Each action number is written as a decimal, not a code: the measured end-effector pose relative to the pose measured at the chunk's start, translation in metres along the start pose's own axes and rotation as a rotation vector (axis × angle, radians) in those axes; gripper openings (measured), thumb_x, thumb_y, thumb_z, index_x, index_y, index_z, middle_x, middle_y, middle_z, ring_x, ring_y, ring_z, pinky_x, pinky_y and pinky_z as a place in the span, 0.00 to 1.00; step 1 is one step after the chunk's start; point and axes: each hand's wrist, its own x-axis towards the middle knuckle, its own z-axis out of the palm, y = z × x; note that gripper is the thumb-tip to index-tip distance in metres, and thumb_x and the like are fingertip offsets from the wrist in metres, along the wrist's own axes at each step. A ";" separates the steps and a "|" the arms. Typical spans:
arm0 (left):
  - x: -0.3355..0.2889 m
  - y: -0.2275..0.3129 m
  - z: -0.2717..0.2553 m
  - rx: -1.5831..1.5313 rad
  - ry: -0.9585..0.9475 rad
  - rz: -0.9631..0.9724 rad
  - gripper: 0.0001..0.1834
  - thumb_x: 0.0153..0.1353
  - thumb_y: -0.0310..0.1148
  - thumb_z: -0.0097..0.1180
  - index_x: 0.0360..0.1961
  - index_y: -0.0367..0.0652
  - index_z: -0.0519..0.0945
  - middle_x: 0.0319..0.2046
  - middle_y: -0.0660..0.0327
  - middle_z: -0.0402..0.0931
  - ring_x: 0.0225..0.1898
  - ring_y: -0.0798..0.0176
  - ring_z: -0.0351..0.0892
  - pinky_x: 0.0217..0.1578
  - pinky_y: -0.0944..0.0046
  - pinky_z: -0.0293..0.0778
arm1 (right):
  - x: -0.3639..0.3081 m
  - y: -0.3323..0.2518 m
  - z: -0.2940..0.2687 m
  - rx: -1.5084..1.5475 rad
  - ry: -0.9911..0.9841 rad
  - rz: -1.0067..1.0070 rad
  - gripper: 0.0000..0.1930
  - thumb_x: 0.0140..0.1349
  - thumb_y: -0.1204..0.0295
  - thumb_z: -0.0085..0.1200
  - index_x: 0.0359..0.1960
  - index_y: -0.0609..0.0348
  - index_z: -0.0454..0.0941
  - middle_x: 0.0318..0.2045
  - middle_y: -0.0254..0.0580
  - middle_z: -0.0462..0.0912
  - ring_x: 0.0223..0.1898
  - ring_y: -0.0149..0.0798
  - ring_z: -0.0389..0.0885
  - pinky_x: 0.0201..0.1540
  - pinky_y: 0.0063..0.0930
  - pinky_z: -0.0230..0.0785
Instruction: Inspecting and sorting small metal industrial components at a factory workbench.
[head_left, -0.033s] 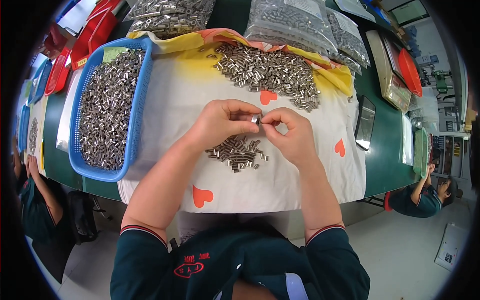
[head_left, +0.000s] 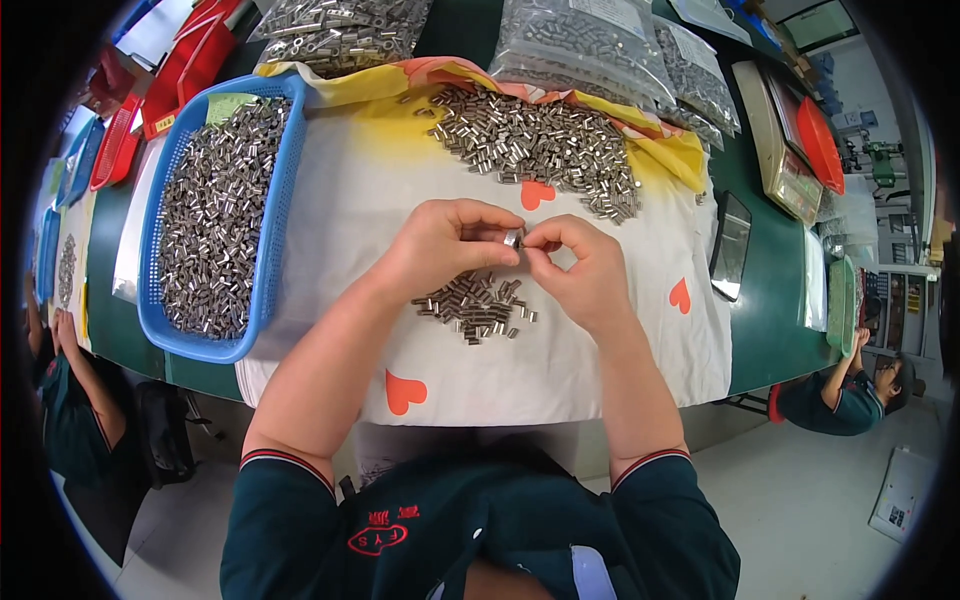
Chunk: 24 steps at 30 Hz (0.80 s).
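Above the middle of the white cloth [head_left: 340, 200], my left hand [head_left: 450, 237] pinches a short silver metal ring [head_left: 512, 239] between thumb and fingers. My right hand [head_left: 577, 262] meets it from the right, thumb and forefinger closed at the ring's side. Whatever small thing those right fingertips may hold is hidden. Just below my hands lies a small heap of short metal sleeves [head_left: 475, 308]. Farther off, a larger pile of similar sleeves [head_left: 535, 145] spreads over the cloth's far part.
On the left stands a blue basket [head_left: 146, 270] full of metal sleeves. Clear bags of metal parts [head_left: 580, 45] lie along the back. A black phone-like device [head_left: 732, 245] rests on the green table [head_left: 760, 330] at the right. Other people [head_left: 835, 395] sit at both sides.
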 end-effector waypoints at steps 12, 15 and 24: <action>-0.001 -0.003 0.002 0.118 -0.078 0.026 0.16 0.45 0.24 0.63 0.38 0.35 0.78 0.29 0.63 0.77 0.29 0.75 0.73 0.32 0.74 0.72 | 0.007 0.013 -0.016 0.076 -0.156 0.211 0.07 0.44 0.78 0.57 0.26 0.61 0.73 0.22 0.37 0.76 0.23 0.34 0.74 0.27 0.24 0.67; -0.004 -0.002 0.007 0.348 -0.080 0.102 0.16 0.44 0.25 0.64 0.38 0.37 0.78 0.28 0.64 0.77 0.28 0.76 0.72 0.32 0.74 0.71 | 0.012 0.021 -0.022 0.164 -0.163 0.252 0.08 0.45 0.76 0.59 0.27 0.62 0.75 0.22 0.32 0.75 0.24 0.24 0.71 0.29 0.18 0.65; -0.003 0.003 0.005 0.296 -0.083 0.066 0.16 0.44 0.25 0.64 0.37 0.38 0.78 0.25 0.67 0.75 0.27 0.76 0.70 0.31 0.74 0.70 | 0.043 0.035 -0.013 -0.779 0.161 -0.009 0.04 0.48 0.76 0.50 0.26 0.60 0.76 0.24 0.46 0.76 0.30 0.47 0.74 0.37 0.38 0.66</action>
